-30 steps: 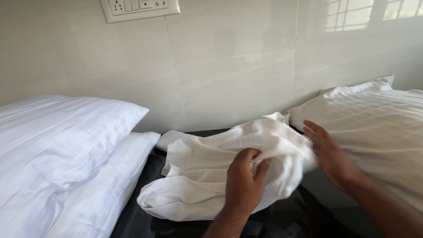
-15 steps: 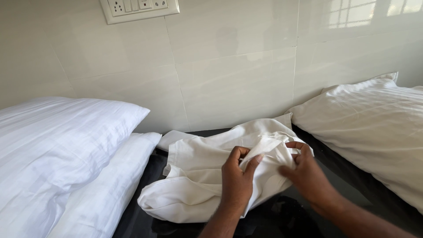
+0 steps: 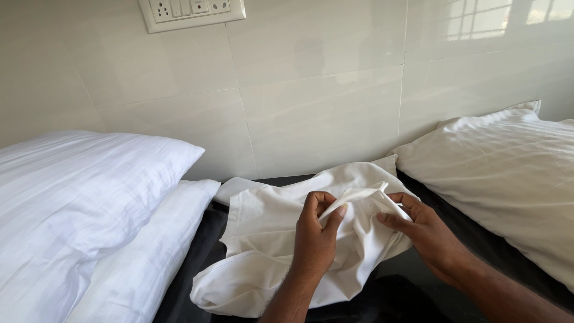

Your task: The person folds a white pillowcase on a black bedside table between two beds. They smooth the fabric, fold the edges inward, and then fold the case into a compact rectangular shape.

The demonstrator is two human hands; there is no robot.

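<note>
Head view: the left hand [image 3: 315, 230] pinches a fold of the white pillowcase [image 3: 269, 251], which lies crumpled on the black surface [image 3: 406, 293] at centre. At three o'clock of it the right hand [image 3: 421, 230] grips the same fold's edge. Pillows [image 3: 89, 197] lie at nine o'clock, another pillow [image 3: 508, 167] at two o'clock.
</note>
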